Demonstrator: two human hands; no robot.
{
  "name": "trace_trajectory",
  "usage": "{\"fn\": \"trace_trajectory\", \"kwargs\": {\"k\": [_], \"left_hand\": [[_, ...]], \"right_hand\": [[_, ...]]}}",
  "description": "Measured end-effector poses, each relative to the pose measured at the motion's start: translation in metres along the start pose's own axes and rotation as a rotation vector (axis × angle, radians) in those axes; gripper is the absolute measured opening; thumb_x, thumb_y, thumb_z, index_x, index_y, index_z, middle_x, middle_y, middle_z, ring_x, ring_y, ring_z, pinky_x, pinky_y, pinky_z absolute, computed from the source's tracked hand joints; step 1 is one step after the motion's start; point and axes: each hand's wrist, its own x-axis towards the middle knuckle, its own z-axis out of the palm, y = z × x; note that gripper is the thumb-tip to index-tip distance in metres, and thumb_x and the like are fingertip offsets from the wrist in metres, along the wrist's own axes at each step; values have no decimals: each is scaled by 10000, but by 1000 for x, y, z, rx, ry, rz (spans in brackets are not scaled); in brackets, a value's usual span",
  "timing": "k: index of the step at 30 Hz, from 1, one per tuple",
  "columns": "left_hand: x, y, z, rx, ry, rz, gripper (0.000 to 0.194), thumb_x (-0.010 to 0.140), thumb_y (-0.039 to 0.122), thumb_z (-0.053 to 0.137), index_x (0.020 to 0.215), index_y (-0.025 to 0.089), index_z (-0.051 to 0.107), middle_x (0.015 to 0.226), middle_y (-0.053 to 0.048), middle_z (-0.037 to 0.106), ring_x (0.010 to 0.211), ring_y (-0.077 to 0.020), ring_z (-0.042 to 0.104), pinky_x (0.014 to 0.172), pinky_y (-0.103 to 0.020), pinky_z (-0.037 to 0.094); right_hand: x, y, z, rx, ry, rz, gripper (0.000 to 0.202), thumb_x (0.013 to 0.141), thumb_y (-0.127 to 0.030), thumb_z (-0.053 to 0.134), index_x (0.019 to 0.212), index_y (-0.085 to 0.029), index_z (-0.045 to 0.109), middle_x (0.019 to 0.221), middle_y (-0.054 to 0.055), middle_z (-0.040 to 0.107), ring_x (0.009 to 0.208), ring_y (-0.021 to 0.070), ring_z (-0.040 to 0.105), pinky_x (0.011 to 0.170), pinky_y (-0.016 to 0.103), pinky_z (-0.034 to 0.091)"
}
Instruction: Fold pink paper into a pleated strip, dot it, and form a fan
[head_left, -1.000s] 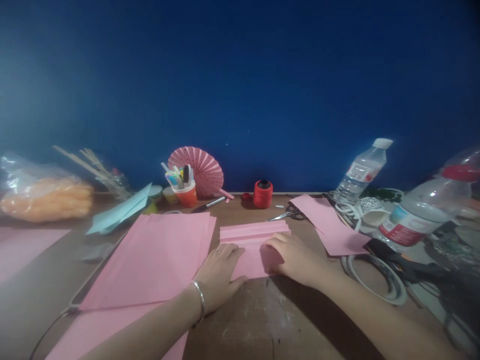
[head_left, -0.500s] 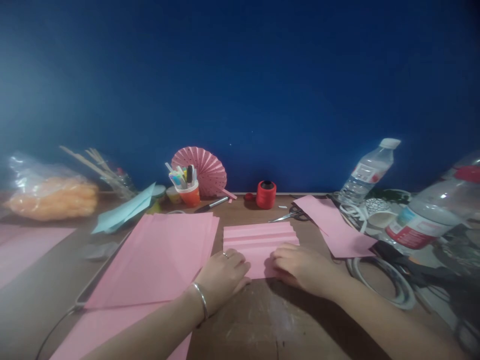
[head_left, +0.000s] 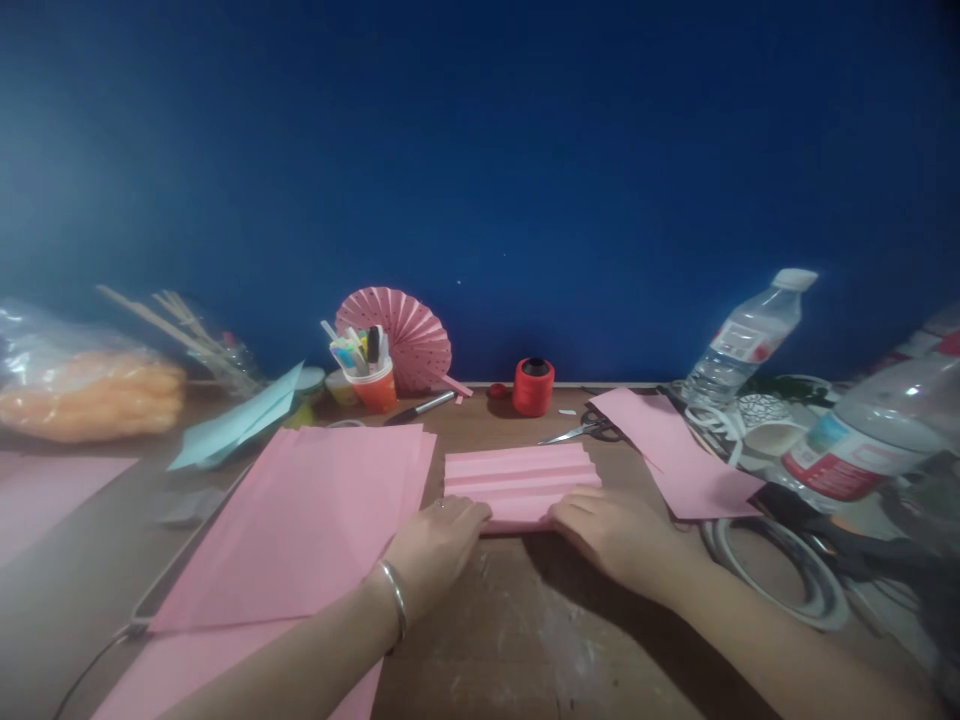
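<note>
Up comes the pleated paper's (head_left: 519, 480) near edge toward the counter's (head_left: 510, 610) back edge, left hand (head_left: 439, 545) and right hand (head_left: 619, 540) fingers pinching it!

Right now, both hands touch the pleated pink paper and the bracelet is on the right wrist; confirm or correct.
Wrong wrist: the head view shows the bracelet on the left. Left hand and right hand do touch the pleated pink paper.

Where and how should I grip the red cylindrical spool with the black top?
I'd pinch the red cylindrical spool by its left and right sides, coming from the front above the pleated pink paper sheet: its round body stands upright, and the dark blue wall rises behind.
</note>
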Motion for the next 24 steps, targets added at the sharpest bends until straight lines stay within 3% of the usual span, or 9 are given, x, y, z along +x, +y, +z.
{"fn": "trace_trajectory", "kwargs": {"k": [5, 11, 17, 24], "left_hand": [[1, -1, -2, -106, -35, -43, 242, 823, 52, 339, 976, 183, 474, 913, -31, 544, 827, -160, 508, 734, -299, 437], [3, -1, -1, -120, -95, -2, 289, 801, 41, 356, 981, 201, 516, 937, -35, 545, 845, -176, 501, 751, -335, 439], [5, 1, 1, -85, -92, 14, 229, 833, 144, 408, 1024, 204, 517, 954, -44, 559, 897, -198, 501, 775, -388, 440], [-2, -5, 8, -85, -69, 78, 286, 822, 104, 410, 1081, 192, 494, 1075, -46, 546, 967, -201, 485, 813, -379, 443]], "right_hand": [[1, 6, 5, -6, 79, 42, 217, 817, -152, 451, 1001, -215, 549, 923, 45, 632, 792, 174, 563, 676, 287, 409], [5, 1, 4, -10, 177, -82, 205, 826, -136, 425, 944, -181, 586, 957, 71, 605, 919, 195, 520, 789, 348, 407], [3, -9, 12, 6, 119, -74, 239, 838, -169, 394, 1000, -165, 570, 939, 81, 600, 876, 201, 514, 754, 362, 423], [-2, -10, 17, 81, 28, -27, 257, 835, -161, 399, 1032, -198, 560, 978, 67, 590, 860, 203, 509, 739, 364, 409]]}}
